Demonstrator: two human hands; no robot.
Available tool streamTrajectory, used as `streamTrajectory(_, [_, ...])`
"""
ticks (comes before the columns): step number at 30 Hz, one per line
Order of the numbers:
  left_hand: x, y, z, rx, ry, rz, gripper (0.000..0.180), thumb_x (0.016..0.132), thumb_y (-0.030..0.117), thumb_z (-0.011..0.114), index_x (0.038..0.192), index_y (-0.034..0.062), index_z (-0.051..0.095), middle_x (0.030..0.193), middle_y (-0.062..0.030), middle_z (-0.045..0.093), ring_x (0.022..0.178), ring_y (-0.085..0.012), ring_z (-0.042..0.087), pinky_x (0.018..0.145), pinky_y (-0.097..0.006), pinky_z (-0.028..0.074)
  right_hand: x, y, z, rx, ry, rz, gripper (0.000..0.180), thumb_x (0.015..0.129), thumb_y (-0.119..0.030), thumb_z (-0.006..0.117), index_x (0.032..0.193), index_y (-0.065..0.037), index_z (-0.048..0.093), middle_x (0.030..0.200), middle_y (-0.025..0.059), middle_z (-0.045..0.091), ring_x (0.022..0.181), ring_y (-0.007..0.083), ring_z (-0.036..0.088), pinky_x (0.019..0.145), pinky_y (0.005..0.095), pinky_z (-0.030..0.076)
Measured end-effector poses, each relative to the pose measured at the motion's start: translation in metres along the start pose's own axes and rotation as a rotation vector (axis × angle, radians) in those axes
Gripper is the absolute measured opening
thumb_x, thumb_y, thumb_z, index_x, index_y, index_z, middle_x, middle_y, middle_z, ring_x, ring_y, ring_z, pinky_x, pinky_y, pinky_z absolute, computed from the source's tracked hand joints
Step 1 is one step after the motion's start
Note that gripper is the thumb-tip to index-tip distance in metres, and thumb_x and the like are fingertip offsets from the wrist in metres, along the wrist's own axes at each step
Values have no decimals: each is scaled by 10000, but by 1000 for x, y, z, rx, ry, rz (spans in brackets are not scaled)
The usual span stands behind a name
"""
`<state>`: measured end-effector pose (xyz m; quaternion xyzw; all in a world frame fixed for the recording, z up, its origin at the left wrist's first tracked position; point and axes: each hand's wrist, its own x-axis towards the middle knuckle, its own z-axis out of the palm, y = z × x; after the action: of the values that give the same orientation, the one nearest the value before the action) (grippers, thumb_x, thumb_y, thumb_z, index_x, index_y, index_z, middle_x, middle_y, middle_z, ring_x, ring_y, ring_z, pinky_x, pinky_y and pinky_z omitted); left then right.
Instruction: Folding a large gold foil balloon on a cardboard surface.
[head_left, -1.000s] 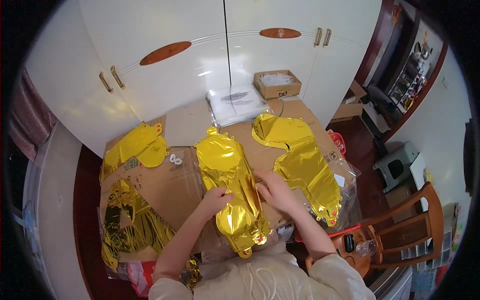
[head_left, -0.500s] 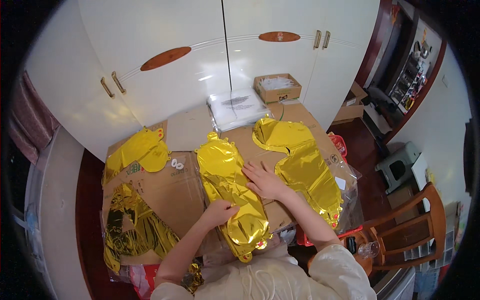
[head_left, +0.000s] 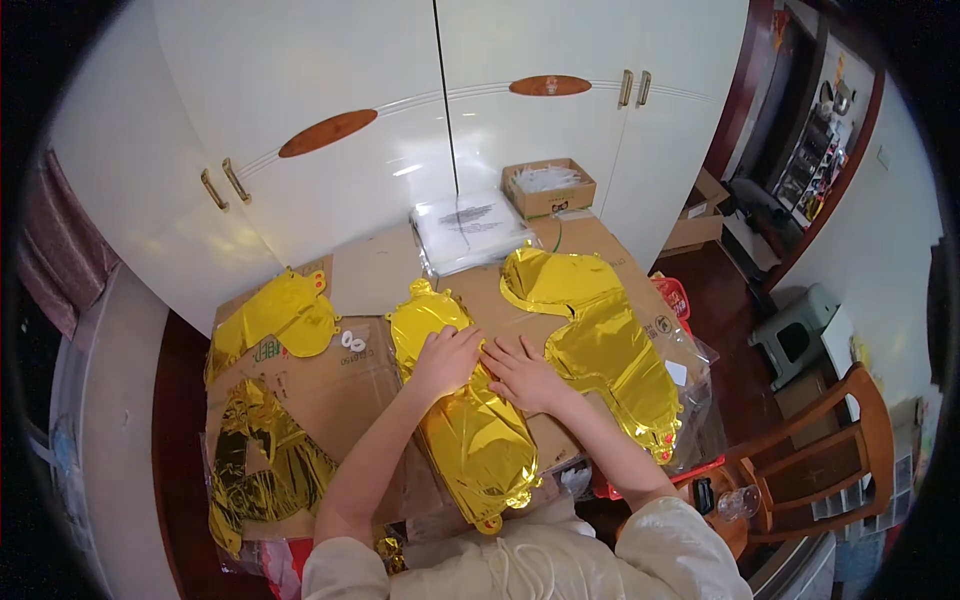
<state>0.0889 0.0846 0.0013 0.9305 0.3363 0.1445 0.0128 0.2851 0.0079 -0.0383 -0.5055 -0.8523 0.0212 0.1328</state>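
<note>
A flat gold foil balloon (head_left: pixel 478 440) lies lengthwise before me on the cardboard. My left hand (head_left: pixel 447 362) rests on its upper middle, palm down, fingers stretched toward its right edge. Beside it, my right hand (head_left: pixel 525 376) lies flat with fingers spread, its fingertips at the balloon's right edge. The two hands almost meet there. Right of them is a wider gold foil balloon (head_left: pixel 605 335) with a curved notch. Another one (head_left: pixel 278 315) lies at the far left. Nearer on the left, a crinkled A-shaped gold foil balloon (head_left: pixel 285 465) reaches toward my left forearm.
Flattened cardboard (head_left: pixel 365 405) covers the table. At the back lie a stack of clear plastic bags (head_left: pixel 470 235) and a small carton (head_left: pixel 553 200) of white pieces. Two small white rings (head_left: pixel 353 342) sit left of centre. A white cabinet (head_left: pixel 330 60) stands behind; a wooden chair (head_left: pixel 865 430) is at right.
My left hand has moved up the middle balloon from its lower part and opened from a closed grip. My right hand stays near the same edge. The view has shifted slightly.
</note>
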Motion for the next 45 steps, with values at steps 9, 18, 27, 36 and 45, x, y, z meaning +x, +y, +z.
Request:
streamTrajectory(9, [10, -15, 20, 63, 39, -12, 458, 900, 314, 589, 1304, 99, 561, 1334, -34, 576, 1039, -258, 549, 838, -428, 442, -2, -4, -4, -35, -24, 11, 587, 980, -434, 450, 1448, -84, 396, 1483, 107, 419, 1429, 273, 298, 1165, 564, 166])
streamTrajectory(18, [15, -29, 27, 80, 59, -10, 523, 868, 375, 614, 1287, 67, 560, 1318, -59, 581, 1048, -251, 564, 810, -430, 466, -20, -16, -19, -9, 8, -42, 590, 971, -430, 474, 1423, -55, 426, 1493, 120, 407, 1437, 275, 283, 1172, 537, 164])
streamTrajectory(27, [18, -29, 17, 35, -81, 0, 629, 898, 421, 582, 1381, 36, 465, 1416, -105, 493, 1118, -296, 535, 868, -455, 468, -102, -67, -45, 69, -45, 19, 569, 935, -382, 552, 1380, -36, 480, 1470, 117, 438, 1420, 259, 328, 1172, 513, 175])
streamTrajectory(36, [21, -31, 20, 52, -133, -14, 874, 816, 637, 586, 1387, -11, 454, 1433, -122, 477, 1181, -299, 513, 893, -466, 454, -108, -104, -24, 14, -22, -17, 563, 928, -409, 547, 1357, -44, 520, 1431, 86, 492, 1390, 221, 377, 1163, 490, 208])
streamTrajectory(45, [22, -34, 23, 53, -111, 18, 964, 759, 686, 621, 1389, -22, 447, 1434, -127, 475, 1198, -299, 508, 886, -469, 472, -104, -116, -26, -21, -44, -43, 558, 923, -409, 550, 1359, -61, 523, 1432, 80, 488, 1379, 220, 391, 1166, 509, 194])
